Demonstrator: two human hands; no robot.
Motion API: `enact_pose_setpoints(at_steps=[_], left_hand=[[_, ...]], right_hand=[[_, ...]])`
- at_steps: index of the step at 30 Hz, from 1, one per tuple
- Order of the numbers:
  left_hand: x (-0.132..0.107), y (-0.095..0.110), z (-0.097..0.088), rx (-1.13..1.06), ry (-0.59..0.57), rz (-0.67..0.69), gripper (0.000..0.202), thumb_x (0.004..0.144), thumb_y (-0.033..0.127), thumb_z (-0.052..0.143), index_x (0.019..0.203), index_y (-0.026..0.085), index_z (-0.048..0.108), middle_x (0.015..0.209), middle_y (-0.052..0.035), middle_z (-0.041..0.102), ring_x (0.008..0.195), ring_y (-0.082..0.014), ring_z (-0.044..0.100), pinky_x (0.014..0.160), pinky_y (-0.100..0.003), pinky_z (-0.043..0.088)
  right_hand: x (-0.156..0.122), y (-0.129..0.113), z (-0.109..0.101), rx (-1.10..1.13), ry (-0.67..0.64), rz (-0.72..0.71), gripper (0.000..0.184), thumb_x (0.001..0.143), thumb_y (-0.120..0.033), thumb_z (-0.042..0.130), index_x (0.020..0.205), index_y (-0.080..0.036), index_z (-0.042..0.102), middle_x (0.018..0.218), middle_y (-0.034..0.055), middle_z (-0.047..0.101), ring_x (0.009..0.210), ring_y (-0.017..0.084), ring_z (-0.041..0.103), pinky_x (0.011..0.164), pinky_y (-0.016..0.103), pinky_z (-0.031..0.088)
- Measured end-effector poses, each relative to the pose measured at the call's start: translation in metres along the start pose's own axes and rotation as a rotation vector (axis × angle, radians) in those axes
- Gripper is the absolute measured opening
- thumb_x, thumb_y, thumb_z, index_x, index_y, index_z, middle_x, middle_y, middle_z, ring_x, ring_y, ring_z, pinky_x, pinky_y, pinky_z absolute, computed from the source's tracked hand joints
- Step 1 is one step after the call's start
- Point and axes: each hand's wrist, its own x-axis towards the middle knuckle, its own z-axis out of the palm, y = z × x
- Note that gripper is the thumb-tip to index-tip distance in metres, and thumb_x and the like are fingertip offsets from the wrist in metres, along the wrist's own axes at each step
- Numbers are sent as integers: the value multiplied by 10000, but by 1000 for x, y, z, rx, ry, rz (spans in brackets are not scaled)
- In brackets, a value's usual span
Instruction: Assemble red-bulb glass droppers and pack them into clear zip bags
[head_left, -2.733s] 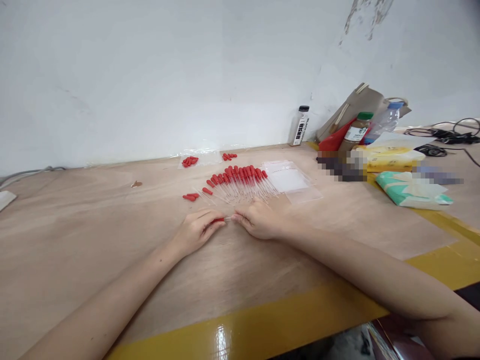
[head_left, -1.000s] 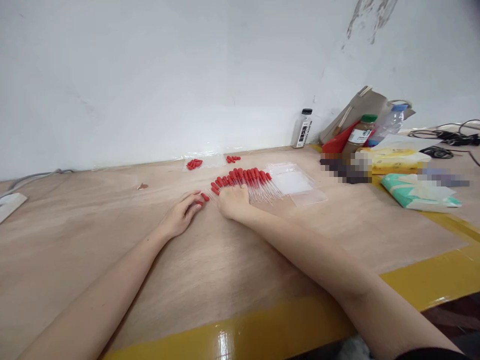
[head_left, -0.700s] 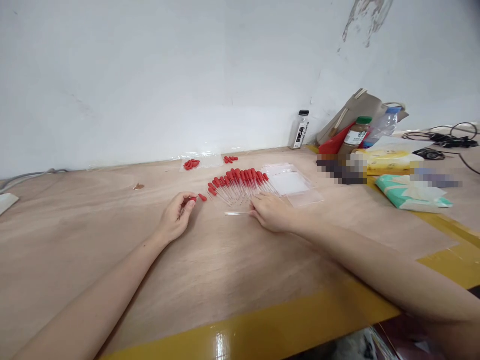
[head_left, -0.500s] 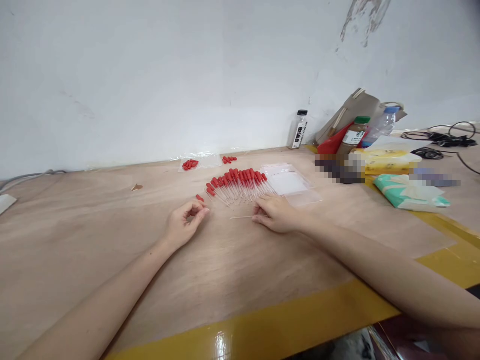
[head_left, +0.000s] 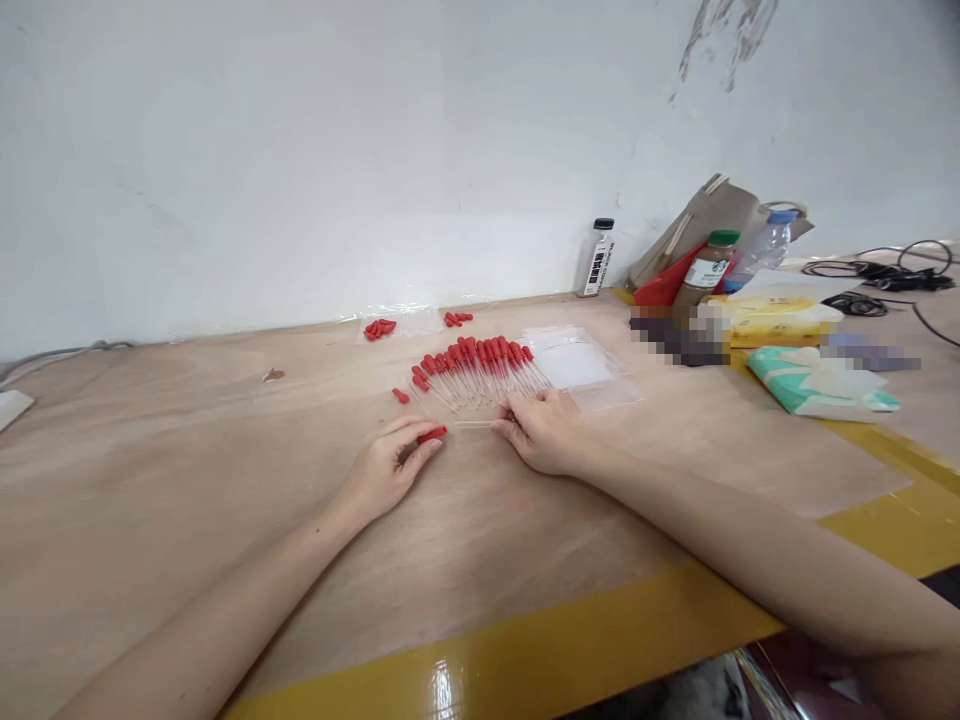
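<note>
Between the thumb and fingers of my left hand (head_left: 394,462) is a red rubber dropper bulb (head_left: 433,434), its end pointing right. My right hand (head_left: 541,432) pinches a thin clear glass dropper tube (head_left: 472,424), whose free end points left at the bulb, a small gap apart. Just beyond both hands, droppers with red bulbs (head_left: 480,356) lie fanned out side by side, their clear tubes toward me. One loose red bulb (head_left: 401,396) rests at the left of the fan.
More red bulbs (head_left: 380,329) lie on a clear bag by the wall, with several (head_left: 459,319) beside it. A clear plastic bag (head_left: 581,360) lies right of the fan. Farther right stand bottles (head_left: 598,262), tissue packs (head_left: 814,385) and black cables (head_left: 892,278). Yellow tape (head_left: 487,655) lines the table's front edge.
My left hand has moved right and now shows a red bulb in its pinch. The tube in my right hand has shifted slightly left, and the two hands are closer together.
</note>
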Motion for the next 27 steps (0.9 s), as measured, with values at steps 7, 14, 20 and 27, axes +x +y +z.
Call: enact_pose_setpoints(at_steps=[7, 14, 20, 27], left_hand=[[-2, -2, 4, -19, 19, 8, 183, 821, 285, 534, 962, 207, 621, 935, -32, 652, 853, -164, 590, 778, -299, 457], [-1, 2, 2, -96, 15, 29, 163, 832, 274, 518, 913, 199, 638, 814, -29, 646, 731, -140, 587, 662, -251, 461], [-2, 9, 0, -124, -71, 65, 166, 841, 283, 499, 897, 204, 634, 837, -32, 641, 724, -138, 590, 662, -250, 465], [-3, 13, -2, -58, -99, 122, 135, 842, 246, 503, 889, 192, 618, 816, -20, 624, 689, -113, 568, 649, -225, 450]], right_hand=[[-1, -7, 1, 72, 18, -69, 126, 871, -288, 415, 829, -180, 465, 734, -13, 620, 654, 127, 528, 757, 317, 222], [0, -8, -1, 185, -26, -88, 122, 855, -283, 456, 825, -192, 532, 744, -25, 630, 660, 105, 530, 774, 307, 224], [2, -6, -2, 171, -41, -130, 153, 851, -274, 467, 780, -203, 583, 768, -33, 655, 657, 101, 523, 783, 309, 206], [-5, -13, -2, -29, 51, -191, 244, 870, -307, 404, 777, -195, 600, 772, 8, 661, 662, 123, 504, 738, 308, 191]])
